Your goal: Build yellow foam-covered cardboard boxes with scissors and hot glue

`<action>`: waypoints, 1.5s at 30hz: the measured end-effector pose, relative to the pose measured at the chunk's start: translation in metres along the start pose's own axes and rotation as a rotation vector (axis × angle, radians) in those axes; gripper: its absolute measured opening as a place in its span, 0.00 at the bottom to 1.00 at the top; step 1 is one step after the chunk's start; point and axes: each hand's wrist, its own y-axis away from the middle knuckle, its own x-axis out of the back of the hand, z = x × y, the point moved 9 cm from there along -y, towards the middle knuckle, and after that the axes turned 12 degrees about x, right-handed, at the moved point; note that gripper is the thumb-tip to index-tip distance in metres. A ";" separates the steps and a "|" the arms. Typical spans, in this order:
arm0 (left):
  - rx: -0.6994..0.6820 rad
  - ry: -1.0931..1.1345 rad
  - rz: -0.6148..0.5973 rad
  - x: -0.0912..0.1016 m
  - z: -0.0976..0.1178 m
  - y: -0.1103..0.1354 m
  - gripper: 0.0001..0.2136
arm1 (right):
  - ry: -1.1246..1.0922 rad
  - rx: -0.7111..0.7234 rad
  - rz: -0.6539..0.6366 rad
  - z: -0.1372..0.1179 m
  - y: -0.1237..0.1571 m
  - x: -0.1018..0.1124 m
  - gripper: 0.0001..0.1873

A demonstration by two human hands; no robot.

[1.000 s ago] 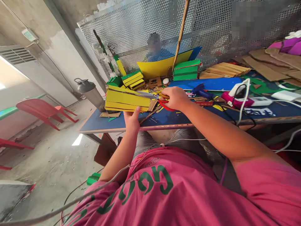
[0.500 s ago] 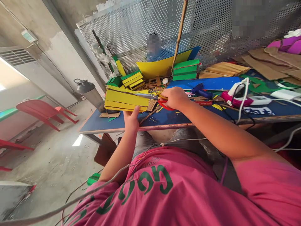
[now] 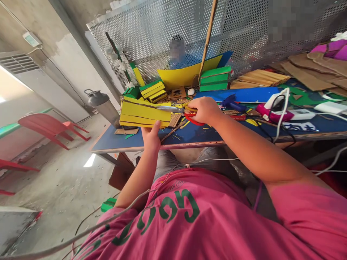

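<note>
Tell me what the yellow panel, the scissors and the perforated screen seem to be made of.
Yellow panel: probably cardboard faced with smooth yellow sheet; brown lines show between the yellow strips. Scissors: metal blades, judging by their grey shine; the handles, partly covered, look like plastic from their bright red and yellow colour. Perforated screen: likely bare sheet metal, silver-grey with rows of holes.
</note>
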 end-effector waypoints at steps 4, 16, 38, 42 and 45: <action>0.009 0.027 0.004 -0.001 0.001 0.001 0.44 | 0.013 0.019 0.002 0.000 0.000 -0.002 0.18; 0.070 0.095 -0.024 -0.005 0.001 0.003 0.42 | 0.079 0.022 -0.068 0.001 -0.002 -0.007 0.18; 0.021 0.059 -0.041 -0.002 -0.001 -0.001 0.39 | -0.024 0.015 -0.005 0.001 0.000 -0.008 0.19; 0.024 0.059 -0.044 -0.003 -0.001 -0.001 0.39 | -0.019 0.008 -0.027 -0.001 0.000 -0.010 0.20; 0.008 0.042 -0.040 -0.003 0.000 0.000 0.41 | -0.018 -0.016 -0.054 -0.002 0.001 -0.012 0.20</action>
